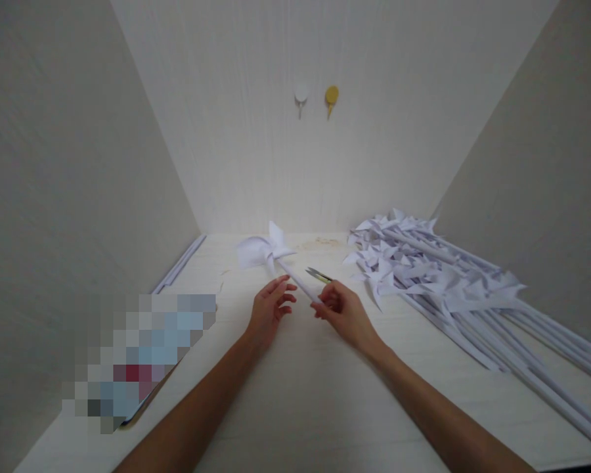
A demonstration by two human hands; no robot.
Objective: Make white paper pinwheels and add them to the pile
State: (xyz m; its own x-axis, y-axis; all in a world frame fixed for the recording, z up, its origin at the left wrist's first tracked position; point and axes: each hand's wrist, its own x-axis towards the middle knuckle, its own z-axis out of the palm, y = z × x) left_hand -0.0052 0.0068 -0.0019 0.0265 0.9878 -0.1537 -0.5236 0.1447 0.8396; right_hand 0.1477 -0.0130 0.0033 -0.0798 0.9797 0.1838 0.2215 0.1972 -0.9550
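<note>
A white paper pinwheel (270,249) with folded blades sits at the far end of a rolled paper stick (298,281). My right hand (342,311) is closed on the lower end of that stick, thumb and fingers pinched together. Just beyond its knuckles is a pair of small thread snips (319,274) with pointed metal blades and a yellowish handle; I cannot tell whether the snips lie on the table or are tucked in the hand. To the left of the stick, my left hand (270,309) has its fingers apart and curved, holding nothing, its fingertips close to the stick.
A heap of finished paper pinwheels (414,263) with long sticks covers the table's right side. Loose paper sticks (180,263) lie along the left wall. A pixelated device-like object (152,358) is at left. Two hooks, white (301,95) and yellow (331,96), are on the back wall.
</note>
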